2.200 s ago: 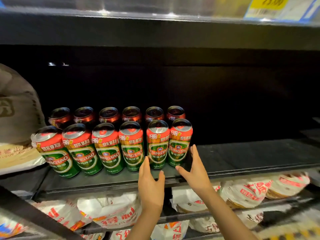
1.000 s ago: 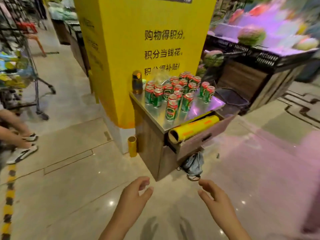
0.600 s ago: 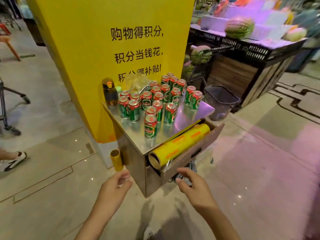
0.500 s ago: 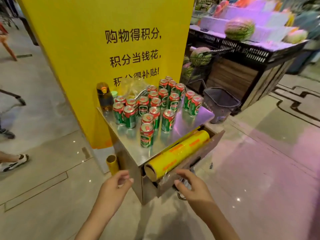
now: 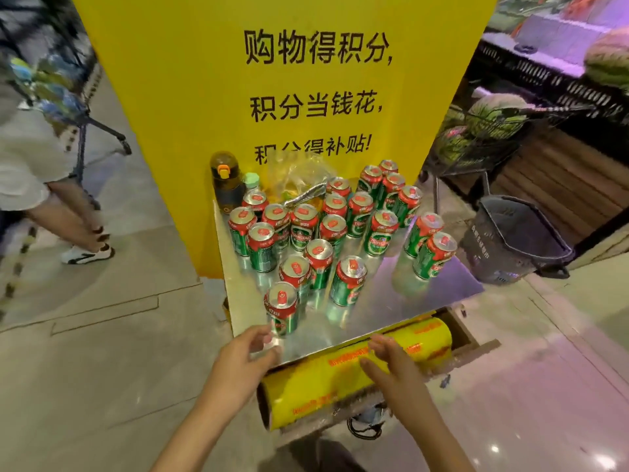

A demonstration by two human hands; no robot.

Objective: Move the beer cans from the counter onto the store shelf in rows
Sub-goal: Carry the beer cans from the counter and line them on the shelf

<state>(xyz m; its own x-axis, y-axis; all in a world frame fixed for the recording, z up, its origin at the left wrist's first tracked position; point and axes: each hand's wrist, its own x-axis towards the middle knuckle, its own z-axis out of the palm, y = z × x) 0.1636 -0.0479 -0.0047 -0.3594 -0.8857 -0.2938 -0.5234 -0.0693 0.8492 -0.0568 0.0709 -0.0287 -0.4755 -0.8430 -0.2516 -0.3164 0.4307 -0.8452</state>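
1. Beer cans (image 5: 335, 229), green w/ red tops, stand upright in a loose cluster on the steel counter (image 5: 408, 301), not in rows.
2. Nearest can (image 5: 281, 311) stands alone at the front left of the counter, just above the left hand.
3. Left hand (image 5: 238, 359): fingers loosely curled, holding nothing, tips just below the nearest can's base; can't tell if they touch it.
4. Right hand (image 5: 391, 366): released, fingers straight & together, hovering over the yellow wrap roll (image 5: 354, 379), gripping nothing.
5. Wrap roll lies across an open drawer (image 5: 476, 345) below the counter's front edge.
6. Dark bottle (image 5: 225, 182) w/ orange cap stands at the back left corner, beside a crumpled clear plastic bag (image 5: 296, 178).
7. Yellow pillar (image 5: 279, 80) w/ black Chinese print rises behind the counter.
8. Dark basket (image 5: 510, 240) sits on the floor to the right; watermelons (image 5: 493, 114) in a wire basket behind it.
9. Another person (image 5: 51, 199) stands at left, by a cart, blurred.
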